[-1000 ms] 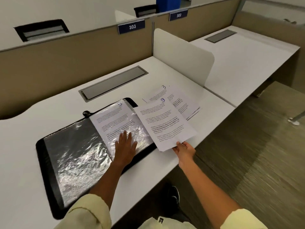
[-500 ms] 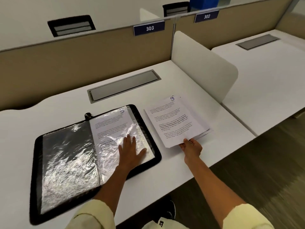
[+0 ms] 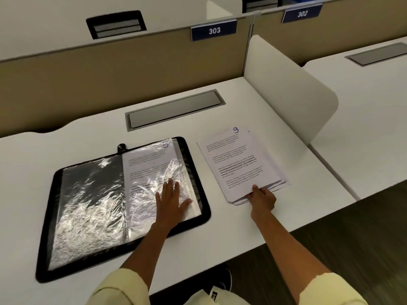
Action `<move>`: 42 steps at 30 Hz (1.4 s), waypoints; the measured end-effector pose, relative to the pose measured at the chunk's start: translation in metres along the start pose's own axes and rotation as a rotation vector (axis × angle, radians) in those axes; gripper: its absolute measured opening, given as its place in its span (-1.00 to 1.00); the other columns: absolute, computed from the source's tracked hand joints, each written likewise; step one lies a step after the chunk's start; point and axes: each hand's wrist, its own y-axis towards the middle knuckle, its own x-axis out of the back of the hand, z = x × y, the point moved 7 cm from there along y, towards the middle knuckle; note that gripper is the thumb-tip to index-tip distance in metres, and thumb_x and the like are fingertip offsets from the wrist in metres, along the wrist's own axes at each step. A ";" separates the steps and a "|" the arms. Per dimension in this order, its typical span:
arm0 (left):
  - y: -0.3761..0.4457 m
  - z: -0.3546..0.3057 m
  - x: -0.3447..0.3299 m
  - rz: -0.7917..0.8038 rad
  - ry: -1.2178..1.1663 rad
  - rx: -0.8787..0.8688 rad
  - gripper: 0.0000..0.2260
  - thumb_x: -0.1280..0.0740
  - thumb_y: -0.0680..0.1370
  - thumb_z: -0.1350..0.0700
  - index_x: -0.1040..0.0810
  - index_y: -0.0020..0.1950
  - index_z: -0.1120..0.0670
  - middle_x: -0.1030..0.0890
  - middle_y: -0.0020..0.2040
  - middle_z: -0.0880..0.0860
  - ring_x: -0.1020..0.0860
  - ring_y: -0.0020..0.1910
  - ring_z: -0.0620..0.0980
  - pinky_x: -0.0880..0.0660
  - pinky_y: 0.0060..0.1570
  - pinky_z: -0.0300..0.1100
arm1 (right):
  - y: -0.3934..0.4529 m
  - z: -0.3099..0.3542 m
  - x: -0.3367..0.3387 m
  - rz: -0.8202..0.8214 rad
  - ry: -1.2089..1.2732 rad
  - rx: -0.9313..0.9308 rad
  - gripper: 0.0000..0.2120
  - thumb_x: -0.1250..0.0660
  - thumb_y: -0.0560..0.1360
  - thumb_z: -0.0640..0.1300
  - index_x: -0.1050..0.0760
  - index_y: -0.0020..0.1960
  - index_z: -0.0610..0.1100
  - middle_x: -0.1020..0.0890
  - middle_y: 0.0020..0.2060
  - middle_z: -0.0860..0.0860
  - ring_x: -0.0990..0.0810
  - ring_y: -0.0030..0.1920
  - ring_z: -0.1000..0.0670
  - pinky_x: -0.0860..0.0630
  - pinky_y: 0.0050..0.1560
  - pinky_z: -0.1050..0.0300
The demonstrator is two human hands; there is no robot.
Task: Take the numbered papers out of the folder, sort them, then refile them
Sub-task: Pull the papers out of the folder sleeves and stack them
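While the folder [image 3: 123,208] lies open on the white bench [image 3: 297,172] at lower left of the frame, I note the left hand [image 3: 170,202] pressed flat on its right-hand plastic sleeve [image 3: 158,179], fingers [image 3: 169,186] spread and released, grasping nothing. That sleeve holds one printed sheet [image 3: 145,164] with a blue handwritten number at its top right corner; the digit is too blurred for me to confirm. The left-hand sleeve [image 3: 88,205] shows only crinkled plastic over black backing. Just right of the folder, at centre right, the paper stack [image 3: 240,164] rests on the bench, top sheet marked 9. The right hand [image 3: 262,198] pinches the stack's near edge, thumb on top.
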 end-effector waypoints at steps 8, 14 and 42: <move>0.000 0.001 0.011 -0.075 -0.065 0.029 -0.50 -0.01 0.66 -0.06 -0.27 0.53 0.15 -0.16 0.57 0.19 -0.14 0.55 0.21 -0.15 0.42 0.31 | -0.007 0.000 0.004 -0.043 -0.047 0.057 -0.82 -0.27 0.64 -0.14 -0.57 0.00 -0.23 -0.66 -0.05 -0.17 -0.67 -0.09 -0.11 -0.66 -0.05 0.03; -0.009 0.011 0.042 -0.327 -0.431 0.081 -0.63 -0.16 0.63 0.30 -0.44 0.43 0.14 -0.31 0.52 0.15 -0.26 0.51 0.13 -0.24 0.46 0.05 | -0.032 -0.003 0.011 -0.077 -0.001 0.105 -0.80 -0.18 0.66 -0.23 -0.55 0.17 -0.22 -0.65 0.03 -0.13 -0.70 -0.12 -0.07 -0.63 -0.27 0.29; -0.149 0.233 0.143 -0.815 -0.730 0.340 -0.63 -0.03 0.70 0.01 -0.39 -0.22 0.15 -0.44 -0.28 0.14 -0.41 -0.26 0.10 -0.34 -0.20 -0.04 | -0.192 -0.082 -0.097 0.151 -0.652 0.572 -0.74 -0.41 0.54 -0.28 -0.54 0.21 -0.28 -0.60 0.06 -0.22 -0.59 0.04 -0.17 -0.54 0.14 -0.04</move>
